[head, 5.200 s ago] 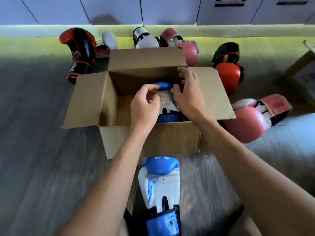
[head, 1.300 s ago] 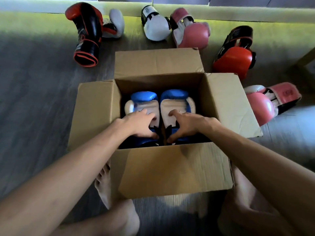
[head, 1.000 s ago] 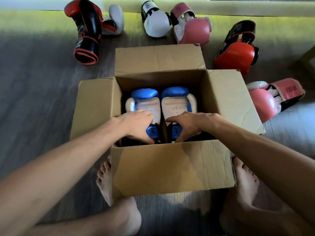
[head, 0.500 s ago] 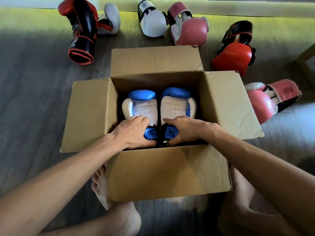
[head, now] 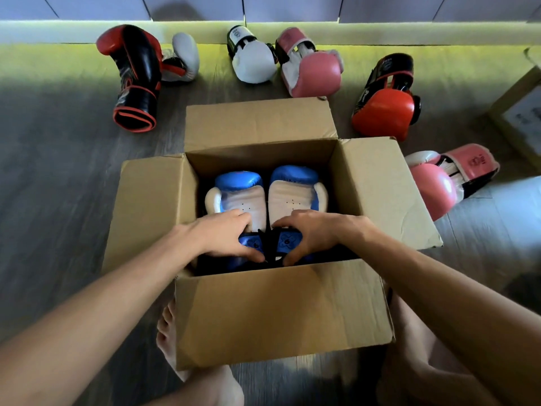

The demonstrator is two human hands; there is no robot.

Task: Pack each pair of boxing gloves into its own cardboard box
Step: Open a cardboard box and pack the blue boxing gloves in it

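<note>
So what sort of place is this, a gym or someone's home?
Hard to say: an indoor room, perhaps a home or stockroom. The plank floor, panelled wall and a second cardboard box at the right edge suggest it.

- I see my left hand (head: 225, 237) gripping the cuff of the left blue glove (head: 238, 197) — inside the cardboard box (head: 278, 312).
- My right hand (head: 310, 232), just beside it, grips the right blue glove (head: 294, 196) at its cuff.
- Beyond both hands lie a red-black glove (head: 134, 80), a white glove (head: 253, 63) and a pink glove (head: 313, 73).
</note>
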